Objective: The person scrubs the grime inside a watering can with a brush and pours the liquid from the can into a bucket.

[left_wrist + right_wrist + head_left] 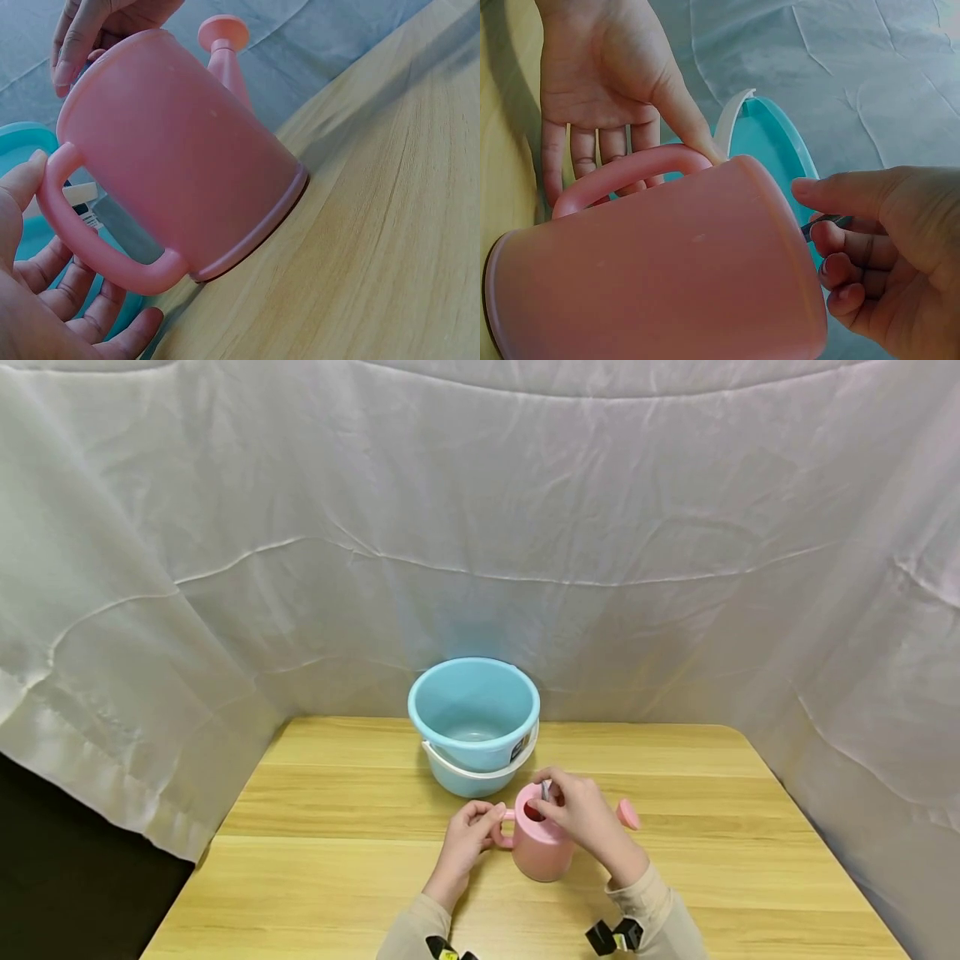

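Observation:
A pink watering can point(542, 858) stands upright on the table, its loop handle point(112, 266) to the left and its spout point(228, 71) to the right. My left hand point(465, 846) holds the top of the handle, thumb on it and the other fingers loosely behind. Over the can's top opening point(533, 811), my right hand point(585, 814) pinches a slim, dark grey-silver object point(831, 223). Most of that object is hidden by the fingers and the rim, so its kind is unclear. Something red shows inside the can.
Just behind the can is a light blue bucket point(472, 670) with a white handle point(480, 774) hanging at its front. Both stand on a wooden table point(322, 877). Pale grey cloth point(480, 510) hangs around the back and sides.

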Motion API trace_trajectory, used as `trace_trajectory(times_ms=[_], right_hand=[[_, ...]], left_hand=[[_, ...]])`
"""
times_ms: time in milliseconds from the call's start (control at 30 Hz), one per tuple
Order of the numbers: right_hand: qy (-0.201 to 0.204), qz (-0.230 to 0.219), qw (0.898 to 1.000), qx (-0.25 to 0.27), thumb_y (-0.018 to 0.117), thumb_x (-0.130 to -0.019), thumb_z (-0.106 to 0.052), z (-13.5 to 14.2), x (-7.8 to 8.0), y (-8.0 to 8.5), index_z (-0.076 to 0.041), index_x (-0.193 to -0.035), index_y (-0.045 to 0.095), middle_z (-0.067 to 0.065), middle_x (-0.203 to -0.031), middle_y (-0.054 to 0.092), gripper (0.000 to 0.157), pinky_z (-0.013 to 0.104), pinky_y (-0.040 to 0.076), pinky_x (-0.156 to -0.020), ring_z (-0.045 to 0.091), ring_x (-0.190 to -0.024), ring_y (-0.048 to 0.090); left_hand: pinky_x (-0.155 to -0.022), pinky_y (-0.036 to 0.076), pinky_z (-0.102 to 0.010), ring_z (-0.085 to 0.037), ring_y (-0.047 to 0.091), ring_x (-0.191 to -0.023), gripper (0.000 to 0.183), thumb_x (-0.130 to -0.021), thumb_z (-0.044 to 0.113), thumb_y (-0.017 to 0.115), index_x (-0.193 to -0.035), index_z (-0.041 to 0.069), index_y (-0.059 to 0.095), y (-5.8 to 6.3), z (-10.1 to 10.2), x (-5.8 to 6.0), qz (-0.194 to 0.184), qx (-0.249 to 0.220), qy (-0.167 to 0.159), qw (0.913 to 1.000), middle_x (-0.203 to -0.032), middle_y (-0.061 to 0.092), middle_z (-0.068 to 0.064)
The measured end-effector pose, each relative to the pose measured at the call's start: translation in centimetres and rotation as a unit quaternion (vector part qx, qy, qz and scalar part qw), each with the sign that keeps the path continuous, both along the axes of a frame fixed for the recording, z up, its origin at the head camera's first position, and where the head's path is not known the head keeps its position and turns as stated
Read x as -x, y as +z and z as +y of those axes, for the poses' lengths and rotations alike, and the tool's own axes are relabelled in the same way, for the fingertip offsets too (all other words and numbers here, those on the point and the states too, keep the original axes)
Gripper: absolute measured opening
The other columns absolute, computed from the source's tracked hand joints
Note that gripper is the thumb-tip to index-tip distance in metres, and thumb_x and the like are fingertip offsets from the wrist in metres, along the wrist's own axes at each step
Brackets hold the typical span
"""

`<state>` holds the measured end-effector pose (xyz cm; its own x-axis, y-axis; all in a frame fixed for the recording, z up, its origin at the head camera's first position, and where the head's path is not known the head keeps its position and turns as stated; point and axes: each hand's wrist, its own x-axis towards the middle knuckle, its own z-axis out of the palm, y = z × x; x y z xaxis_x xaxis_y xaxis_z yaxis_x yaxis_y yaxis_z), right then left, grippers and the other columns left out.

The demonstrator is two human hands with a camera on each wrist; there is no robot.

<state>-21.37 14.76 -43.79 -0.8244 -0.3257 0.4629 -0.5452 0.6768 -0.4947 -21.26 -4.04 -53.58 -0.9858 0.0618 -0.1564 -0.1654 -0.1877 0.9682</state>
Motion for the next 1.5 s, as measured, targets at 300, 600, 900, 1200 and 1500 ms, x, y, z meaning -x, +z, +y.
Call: trace_trajectory(times_ms=[300, 600, 900, 1200, 1500], right_hand=[[-0.003, 0.013, 1.000, -0.003, 0.082, -0.074, -0.008, 0.0, -0.1, 0.4, -0.005, -0.092, 0.066, -0.006, -0.061, 0.047, 0.024, 0.017, 0.038, -0.051, 0.001, -0.057, 0.039], [0.004, 0.038, 0.999, -0.003, 0.082, -0.075, -0.008, 0.2, -0.4, 1.6, -0.005, -0.089, 0.064, -0.005, -0.062, 0.047, 0.023, 0.017, 0.038, -0.052, 0.002, -0.058, 0.040], [0.009, 0.069, 0.998, -0.001, 0.082, -0.074, -0.007, 0.3, -0.9, 2.6, -0.003, -0.092, 0.064, -0.004, -0.064, 0.050, 0.026, 0.017, 0.039, -0.052, 0.003, -0.059, 0.042], [-0.001, 0.056, 0.998, -0.015, 0.083, -0.073, -0.009, 0.1, -1.0, 1.8, -0.005, -0.090, 0.065, -0.005, -0.062, 0.048, 0.025, 0.017, 0.038, -0.052, 0.002, -0.058, 0.040], [0.011, 0.029, 0.999, -0.016, 0.082, -0.074, -0.010, -0.3, -0.9, 0.2, -0.007, -0.089, 0.064, -0.007, -0.061, 0.047, 0.024, 0.016, 0.037, -0.050, -0.002, -0.057, 0.038]], left_hand=[[-0.072, 0.053, -0.029, -0.012, 0.061, -0.068, 0.040, -0.087, 0.040, 0.072, -0.103, 0.004, 0.060, 0.0, 0.0, 0.0, 0.000, 0.005, 0.000, 1.0000, -0.071, 0.059, 0.003], [-0.071, 0.053, -0.029, -0.012, 0.063, -0.069, 0.039, -0.087, 0.039, 0.072, -0.102, 0.004, 0.060, 0.0, 0.0, 0.0, 0.000, 0.004, 0.002, 1.0000, -0.072, 0.060, 0.002], [-0.072, 0.053, -0.031, -0.011, 0.062, -0.070, 0.039, -0.089, 0.039, 0.070, -0.103, 0.004, 0.060, -0.2, 0.0, 0.2, 0.003, 0.012, 0.004, 0.9999, -0.076, 0.062, 0.002], [-0.071, 0.052, -0.031, -0.011, 0.061, -0.069, 0.037, -0.089, 0.039, 0.070, -0.104, 0.005, 0.061, -0.2, 0.0, 0.1, 0.000, 0.007, 0.002, 1.0000, -0.076, 0.062, 0.003], [-0.070, 0.053, -0.030, -0.011, 0.063, -0.069, 0.037, -0.087, 0.038, 0.071, -0.100, 0.005, 0.061, -0.1, 0.0, 0.1, 0.007, 0.006, 0.002, 1.0000, -0.074, 0.061, 0.002]])
